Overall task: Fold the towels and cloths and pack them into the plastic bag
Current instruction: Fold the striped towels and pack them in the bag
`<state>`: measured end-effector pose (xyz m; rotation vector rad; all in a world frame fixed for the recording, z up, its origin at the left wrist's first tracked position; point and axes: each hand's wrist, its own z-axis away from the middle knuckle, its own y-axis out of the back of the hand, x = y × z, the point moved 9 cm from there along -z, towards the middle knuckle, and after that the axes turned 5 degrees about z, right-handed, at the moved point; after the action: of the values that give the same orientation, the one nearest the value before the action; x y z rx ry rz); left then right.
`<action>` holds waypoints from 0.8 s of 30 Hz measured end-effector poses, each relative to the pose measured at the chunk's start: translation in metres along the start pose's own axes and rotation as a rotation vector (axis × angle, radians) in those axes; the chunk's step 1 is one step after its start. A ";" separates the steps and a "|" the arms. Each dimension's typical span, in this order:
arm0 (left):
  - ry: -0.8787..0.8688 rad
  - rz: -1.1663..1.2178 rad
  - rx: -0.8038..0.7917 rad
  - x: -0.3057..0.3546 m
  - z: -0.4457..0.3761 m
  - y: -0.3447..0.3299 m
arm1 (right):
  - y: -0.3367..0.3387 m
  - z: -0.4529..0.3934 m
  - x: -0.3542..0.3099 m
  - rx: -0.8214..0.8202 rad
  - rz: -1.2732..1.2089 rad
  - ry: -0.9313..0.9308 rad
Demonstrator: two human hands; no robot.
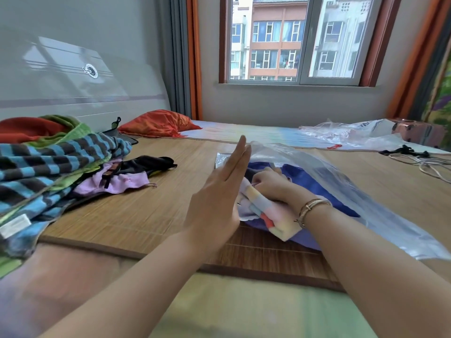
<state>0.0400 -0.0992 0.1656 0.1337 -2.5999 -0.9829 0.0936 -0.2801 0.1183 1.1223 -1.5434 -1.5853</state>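
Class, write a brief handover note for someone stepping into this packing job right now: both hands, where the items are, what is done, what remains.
Left hand: open, fingers straight, beside the bag mouth.
Right hand: gripping the pastel towel at the mouth of the plastic bag.
Done: a blue cloth already lies in the bag.
Left: push the pastel towel fully in, then fold and pack the striped towel, lilac cloth and the rest of the pile.

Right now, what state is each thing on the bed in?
Plastic bag: mouth open, blue cloth inside.
Pastel towel: folded, partly in the bag.
Striped towel: unfolded, piled.
Left hand: flat, fingers straight.
Right hand: gripping the pastel towel.
Window: shut.
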 end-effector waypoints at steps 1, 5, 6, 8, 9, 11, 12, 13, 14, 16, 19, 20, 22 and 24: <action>0.004 0.006 -0.002 0.001 -0.001 -0.003 | 0.001 0.002 0.003 -0.014 -0.009 0.010; -0.038 0.146 -0.031 0.006 -0.008 -0.010 | 0.004 0.013 0.008 -0.128 -0.086 0.069; -0.056 0.178 -0.047 0.008 -0.009 -0.010 | 0.010 0.013 0.008 -0.087 -0.116 0.080; -0.072 0.229 -0.087 0.012 -0.012 -0.011 | 0.031 0.007 0.013 0.150 -0.210 0.070; -0.075 0.250 -0.110 0.014 -0.012 -0.011 | 0.043 0.003 0.019 0.298 -0.304 0.045; -0.083 0.289 -0.148 0.021 -0.012 -0.010 | 0.054 -0.009 0.034 0.470 -0.508 -0.081; -0.084 0.311 -0.167 0.023 -0.012 -0.010 | 0.053 -0.017 0.037 0.494 -0.573 -0.146; -0.085 0.328 -0.175 0.025 -0.012 -0.009 | 0.047 -0.028 0.039 0.488 -0.585 -0.197; -0.083 0.346 -0.170 0.025 -0.013 -0.007 | 0.040 -0.037 0.034 0.469 -0.541 -0.224; -0.079 0.358 -0.137 0.019 -0.014 -0.004 | 0.020 -0.049 0.014 0.409 -0.337 -0.216; -0.043 0.331 -0.113 0.006 -0.012 -0.003 | -0.012 -0.038 -0.016 0.319 0.046 -0.146; -0.031 0.323 -0.113 0.003 -0.010 -0.003 | -0.015 -0.027 -0.020 0.318 0.118 -0.140; -0.013 0.310 -0.125 0.005 -0.007 -0.001 | -0.014 -0.004 -0.018 0.335 0.189 -0.157; -0.012 0.336 -0.142 0.007 -0.005 -0.001 | -0.015 0.020 -0.016 0.302 0.163 -0.107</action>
<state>0.0357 -0.1043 0.1704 -0.3349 -2.4425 -1.0373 0.0843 -0.2560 0.1042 1.0494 -1.9420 -1.3535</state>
